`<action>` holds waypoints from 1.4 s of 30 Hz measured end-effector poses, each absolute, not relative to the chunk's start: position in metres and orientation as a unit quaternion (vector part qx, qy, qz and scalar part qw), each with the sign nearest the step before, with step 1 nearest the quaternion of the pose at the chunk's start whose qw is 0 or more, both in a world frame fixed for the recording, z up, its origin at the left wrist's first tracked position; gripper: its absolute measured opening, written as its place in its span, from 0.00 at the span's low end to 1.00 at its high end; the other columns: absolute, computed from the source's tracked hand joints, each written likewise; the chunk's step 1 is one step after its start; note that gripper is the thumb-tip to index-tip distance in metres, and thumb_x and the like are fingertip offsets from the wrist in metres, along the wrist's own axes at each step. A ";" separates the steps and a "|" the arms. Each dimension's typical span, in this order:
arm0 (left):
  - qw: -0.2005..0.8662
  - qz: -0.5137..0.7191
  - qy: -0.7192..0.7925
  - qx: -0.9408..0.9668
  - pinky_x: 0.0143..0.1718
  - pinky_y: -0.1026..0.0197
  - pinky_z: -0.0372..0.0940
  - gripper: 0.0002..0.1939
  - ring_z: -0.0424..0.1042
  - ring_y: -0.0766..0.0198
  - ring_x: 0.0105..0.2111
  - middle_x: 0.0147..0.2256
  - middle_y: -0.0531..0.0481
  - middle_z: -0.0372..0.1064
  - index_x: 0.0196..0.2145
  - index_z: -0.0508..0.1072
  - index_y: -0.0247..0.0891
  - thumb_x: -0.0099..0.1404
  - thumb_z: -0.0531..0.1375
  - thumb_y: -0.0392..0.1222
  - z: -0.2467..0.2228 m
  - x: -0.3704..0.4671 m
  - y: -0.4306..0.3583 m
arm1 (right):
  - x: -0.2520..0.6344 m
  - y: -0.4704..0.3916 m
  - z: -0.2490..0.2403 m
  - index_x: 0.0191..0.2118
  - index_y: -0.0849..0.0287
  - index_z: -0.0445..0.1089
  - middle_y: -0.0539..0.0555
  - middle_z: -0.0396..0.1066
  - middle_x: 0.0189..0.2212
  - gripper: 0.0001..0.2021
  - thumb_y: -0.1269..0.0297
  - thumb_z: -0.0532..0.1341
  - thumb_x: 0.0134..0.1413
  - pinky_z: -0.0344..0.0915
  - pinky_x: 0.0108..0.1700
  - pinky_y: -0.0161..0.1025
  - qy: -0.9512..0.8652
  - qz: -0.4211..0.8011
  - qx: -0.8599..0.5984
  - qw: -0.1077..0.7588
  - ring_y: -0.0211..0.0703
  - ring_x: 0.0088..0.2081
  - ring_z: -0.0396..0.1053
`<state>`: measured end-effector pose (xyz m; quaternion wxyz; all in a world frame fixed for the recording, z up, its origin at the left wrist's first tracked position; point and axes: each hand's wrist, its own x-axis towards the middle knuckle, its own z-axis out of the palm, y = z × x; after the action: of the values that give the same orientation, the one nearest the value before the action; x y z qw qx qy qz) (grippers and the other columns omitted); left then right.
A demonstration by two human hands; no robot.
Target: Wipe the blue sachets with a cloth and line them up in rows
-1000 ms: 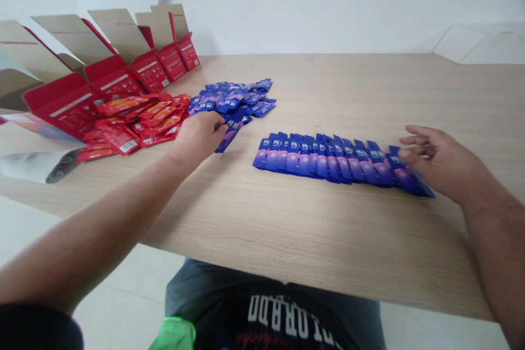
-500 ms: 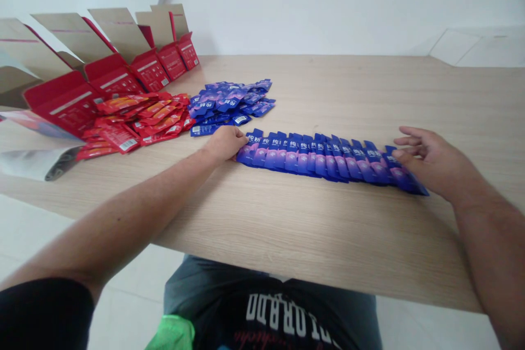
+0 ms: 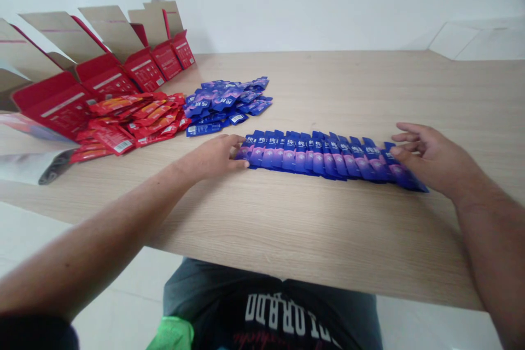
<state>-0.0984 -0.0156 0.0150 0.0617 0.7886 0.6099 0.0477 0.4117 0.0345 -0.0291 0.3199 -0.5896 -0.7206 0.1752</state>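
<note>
A long row of overlapping blue-and-purple sachets (image 3: 303, 153) lies across the table, each partly covering its neighbour. At the row's left end is my left hand (image 3: 221, 156), its thumb by the near edge and its fingers by the far edge, spread apart around the end sachet. My right hand (image 3: 430, 158) is over the right end, thumb touching the last sachet and the other fingers stretched out, apart. Neither hand is closed around anything. Behind my left hand lies a loose pile of the same blue sachets (image 3: 225, 101).
Red sachets (image 3: 139, 123) are heaped left of the blue pile. Several red cartons (image 3: 143, 68) with raised flaps stand behind them in a slanting line. A grey-white rolled item (image 3: 36, 167) lies at the left. The wooden table (image 3: 287, 219) meets a white wall at the back.
My left hand has shifted toward me and opened, its thumb now at the row's near edge. The right hand stays almost still at the right end. The view has shifted slightly.
</note>
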 end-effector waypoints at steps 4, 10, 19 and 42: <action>0.035 0.045 0.596 0.801 0.54 0.56 0.66 0.35 0.73 0.52 0.52 0.54 0.42 0.72 0.61 0.69 0.40 0.59 0.64 0.58 0.008 -0.089 -0.021 | 0.412 0.035 -0.031 0.68 0.51 0.58 0.61 0.72 0.55 0.36 0.50 0.66 0.56 0.75 0.40 0.42 -0.718 0.185 -0.588 0.324 0.46 0.43 0.75; -0.007 0.035 0.620 0.784 0.46 0.56 0.69 0.28 0.75 0.53 0.44 0.47 0.43 0.73 0.53 0.74 0.41 0.61 0.62 0.60 0.005 -0.071 -0.023 | 0.411 0.035 -0.030 0.67 0.51 0.59 0.61 0.73 0.55 0.35 0.52 0.66 0.56 0.76 0.41 0.44 -0.711 0.182 -0.597 0.324 0.46 0.42 0.75; -0.025 0.024 0.628 0.777 0.42 0.55 0.68 0.23 0.74 0.53 0.42 0.44 0.43 0.73 0.49 0.74 0.41 0.64 0.60 0.60 0.006 -0.057 -0.033 | 0.408 0.032 -0.028 0.67 0.50 0.59 0.61 0.73 0.55 0.35 0.51 0.66 0.56 0.76 0.40 0.44 -0.713 0.195 -0.586 0.332 0.47 0.42 0.75; -0.208 0.093 0.678 0.698 0.58 0.46 0.59 0.25 0.63 0.42 0.57 0.54 0.34 0.68 0.57 0.71 0.36 0.65 0.56 0.46 0.025 -0.149 0.075 | 0.421 0.043 -0.045 0.67 0.46 0.59 0.59 0.73 0.54 0.36 0.47 0.66 0.54 0.78 0.44 0.50 -0.720 0.197 -0.585 0.318 0.52 0.45 0.76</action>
<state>-0.1491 0.0749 0.0252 -0.2082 0.6984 0.6784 0.0931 0.4206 0.0428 -0.0452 0.3180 -0.5850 -0.7195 0.1971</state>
